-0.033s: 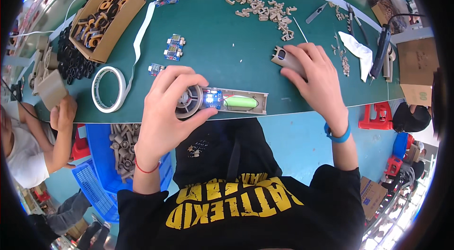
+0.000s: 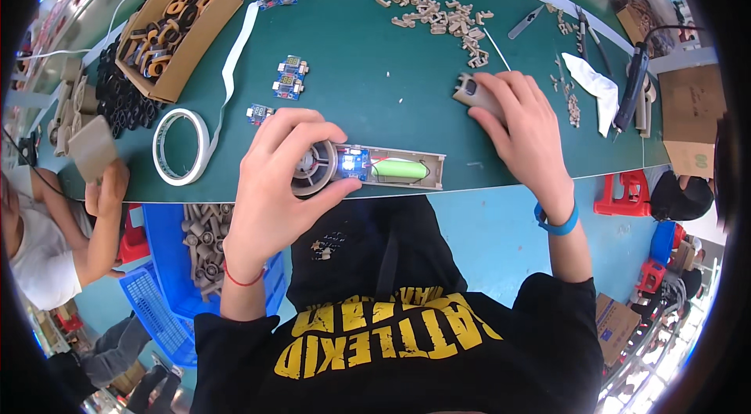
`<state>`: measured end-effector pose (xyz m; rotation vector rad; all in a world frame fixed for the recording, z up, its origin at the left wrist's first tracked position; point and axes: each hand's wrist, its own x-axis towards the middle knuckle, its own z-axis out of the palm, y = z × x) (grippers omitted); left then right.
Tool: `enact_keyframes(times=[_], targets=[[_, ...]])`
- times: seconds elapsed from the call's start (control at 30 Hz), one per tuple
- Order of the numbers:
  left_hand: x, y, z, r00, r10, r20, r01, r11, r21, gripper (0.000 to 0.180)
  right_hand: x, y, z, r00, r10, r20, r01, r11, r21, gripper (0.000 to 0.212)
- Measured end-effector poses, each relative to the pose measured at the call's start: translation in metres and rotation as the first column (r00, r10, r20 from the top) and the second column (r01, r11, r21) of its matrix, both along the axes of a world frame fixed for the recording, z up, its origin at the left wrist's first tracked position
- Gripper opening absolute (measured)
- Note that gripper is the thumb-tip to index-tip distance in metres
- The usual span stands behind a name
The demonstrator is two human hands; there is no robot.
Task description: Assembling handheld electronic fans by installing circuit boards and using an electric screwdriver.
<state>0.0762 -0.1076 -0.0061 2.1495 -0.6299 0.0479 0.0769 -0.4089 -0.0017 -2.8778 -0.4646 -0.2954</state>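
Note:
My left hand is closed around the round fan end of an opened beige handheld fan housing at the table's near edge. Inside the housing, a blue circuit board with a lit spot sits next to a green cylindrical battery, with thin wires around it. My right hand grips a beige shell piece with a dark oval opening, apart from the housing and to its right. Part of the shell piece is hidden under my fingers.
Several small circuit boards lie left of centre, near a roll of white tape. A cardboard box holds black and orange parts. Small beige clips lie at the back. Tweezers and a dark corded tool are rightward. A co-worker's hand shows left.
The shell piece in my right hand has tilted very slightly. At left, the co-worker's hand and the flat beige piece in it have shifted a little. My left hand stays in place.

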Motion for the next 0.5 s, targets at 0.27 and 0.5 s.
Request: enact_keyframes(times=[0.27,0.5], targets=[[0.003,0.000,-0.003,0.999,-0.017,0.031,0.018,0.999,-0.036,0.046,-0.011,-0.002,0.010,0.819,-0.012,-0.574,0.545,0.327,0.772,0.031],[0.003,0.000,-0.003,1.000,-0.008,0.020,0.009,0.999,-0.050,0.046,-0.002,0.004,-0.004,0.764,0.092,-0.638,0.475,0.588,0.654,0.032]])
